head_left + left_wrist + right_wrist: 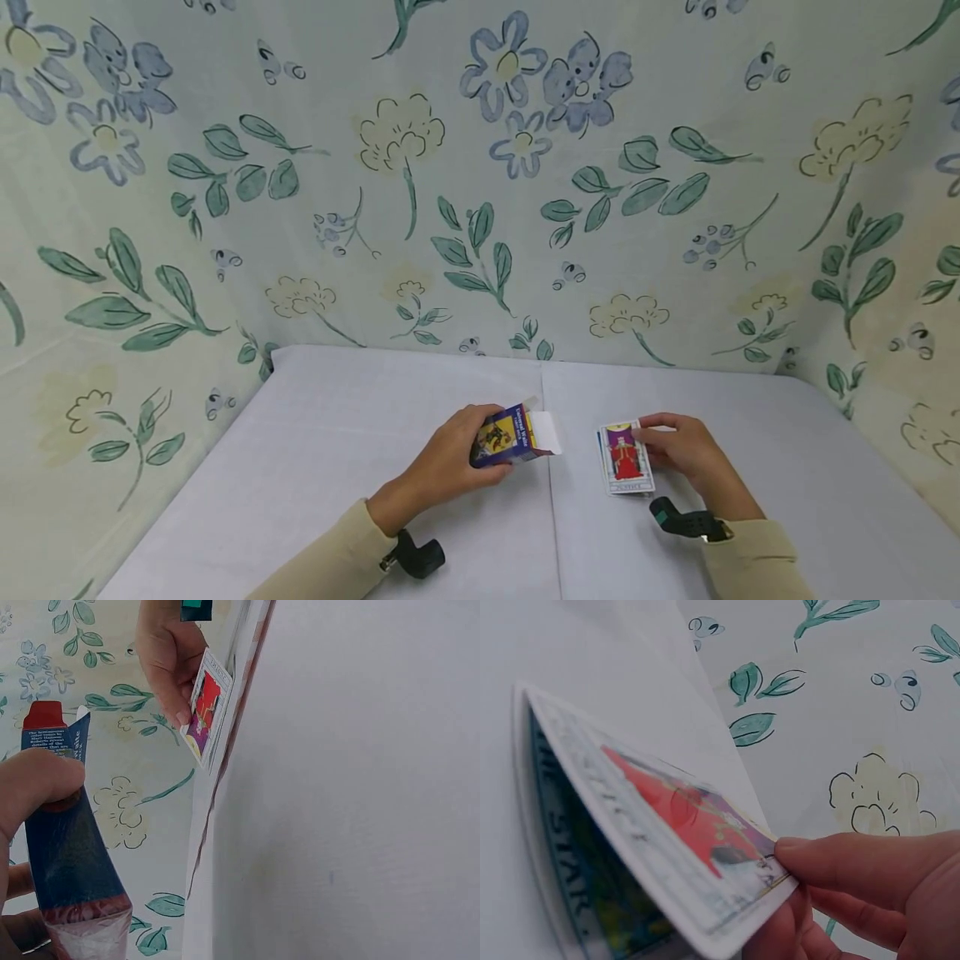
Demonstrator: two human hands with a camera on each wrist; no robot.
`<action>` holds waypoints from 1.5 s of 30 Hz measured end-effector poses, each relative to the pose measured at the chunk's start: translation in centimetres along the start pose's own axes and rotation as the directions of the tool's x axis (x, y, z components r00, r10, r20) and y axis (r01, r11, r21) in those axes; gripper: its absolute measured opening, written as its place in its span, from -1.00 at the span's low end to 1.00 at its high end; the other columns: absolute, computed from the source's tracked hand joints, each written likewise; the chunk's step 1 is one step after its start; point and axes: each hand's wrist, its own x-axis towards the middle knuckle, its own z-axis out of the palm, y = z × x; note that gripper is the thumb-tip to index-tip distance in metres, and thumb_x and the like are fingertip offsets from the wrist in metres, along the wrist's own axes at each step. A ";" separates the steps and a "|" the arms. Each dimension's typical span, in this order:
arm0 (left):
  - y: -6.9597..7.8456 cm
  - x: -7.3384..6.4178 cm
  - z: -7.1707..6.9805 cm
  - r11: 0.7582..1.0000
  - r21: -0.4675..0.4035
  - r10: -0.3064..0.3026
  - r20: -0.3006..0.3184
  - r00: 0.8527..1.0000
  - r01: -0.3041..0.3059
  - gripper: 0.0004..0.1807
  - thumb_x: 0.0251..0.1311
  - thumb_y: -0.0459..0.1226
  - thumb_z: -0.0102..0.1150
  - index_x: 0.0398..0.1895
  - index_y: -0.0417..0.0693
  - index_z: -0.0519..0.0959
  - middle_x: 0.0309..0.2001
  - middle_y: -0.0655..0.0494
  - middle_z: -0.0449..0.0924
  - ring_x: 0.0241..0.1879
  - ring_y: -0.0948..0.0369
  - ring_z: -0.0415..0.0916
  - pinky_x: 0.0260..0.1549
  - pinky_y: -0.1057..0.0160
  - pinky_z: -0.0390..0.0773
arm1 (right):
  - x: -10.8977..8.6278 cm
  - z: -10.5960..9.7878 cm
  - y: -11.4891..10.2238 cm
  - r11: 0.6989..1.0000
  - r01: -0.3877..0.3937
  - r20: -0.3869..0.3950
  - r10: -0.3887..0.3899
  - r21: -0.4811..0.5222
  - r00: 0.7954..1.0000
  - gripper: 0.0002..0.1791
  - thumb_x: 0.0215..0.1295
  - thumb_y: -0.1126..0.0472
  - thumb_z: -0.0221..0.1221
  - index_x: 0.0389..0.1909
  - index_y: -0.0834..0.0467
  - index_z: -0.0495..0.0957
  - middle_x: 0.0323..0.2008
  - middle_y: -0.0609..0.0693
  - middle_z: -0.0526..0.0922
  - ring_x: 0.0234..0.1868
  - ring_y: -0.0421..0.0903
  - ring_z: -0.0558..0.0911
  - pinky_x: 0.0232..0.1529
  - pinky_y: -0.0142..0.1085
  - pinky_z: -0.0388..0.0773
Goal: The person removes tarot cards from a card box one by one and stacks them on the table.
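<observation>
A blue and yellow tarot card box, its white flap folded out at the right end, is gripped in my left hand. In the left wrist view the thumb presses on the dark blue side of the box. To the right, my right hand pinches a few tarot cards at their edge, thumb on top. The uppermost card shows a red-robed figure on purple. Below it, in the right wrist view, a card lettered "THE STAR" shows through a gap.
A white cloth covers the table, with a crease running down its middle. Behind and at both sides hangs a flower-patterned curtain. Each wrist wears a dark camera mount, one on the left and one on the right.
</observation>
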 end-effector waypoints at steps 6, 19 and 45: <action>0.1 0.0 -0.1 1.000 0.002 0.003 0.004 1.000 -0.003 -0.20 0.04 -0.01 0.39 0.35 0.07 0.27 0.13 0.17 0.44 0.03 0.29 0.39 0.04 0.22 0.50 | -0.6 0.4 -0.5 0.994 0.029 -0.053 -0.035 -0.109 0.998 -0.54 0.27 0.15 0.23 0.08 0.36 0.47 -0.09 0.33 0.55 -0.32 -0.02 0.55 -0.41 -0.40 0.57; 0.1 0.0 0.0 1.000 0.012 0.000 0.004 1.000 0.000 -0.18 0.03 0.04 0.38 0.35 0.08 0.26 0.13 0.17 0.44 0.02 0.30 0.39 0.03 0.24 0.51 | -0.9 1.0 -0.8 0.979 0.038 -0.079 -0.054 -0.199 0.995 -0.59 0.24 0.19 0.25 0.01 0.37 0.50 -0.22 0.29 0.56 -0.39 -0.01 0.53 -0.45 -0.37 0.56; 0.1 0.0 0.0 1.000 0.003 0.006 0.009 1.000 -0.006 -0.20 0.04 0.00 0.39 0.35 0.07 0.27 0.14 0.16 0.44 0.03 0.29 0.39 0.04 0.22 0.50 | -0.8 2.2 -0.5 0.945 0.048 -0.153 -0.102 -0.323 0.983 -0.66 0.22 0.21 0.23 -0.08 0.36 0.53 -0.23 0.32 0.54 -0.36 0.05 0.51 -0.50 -0.37 0.52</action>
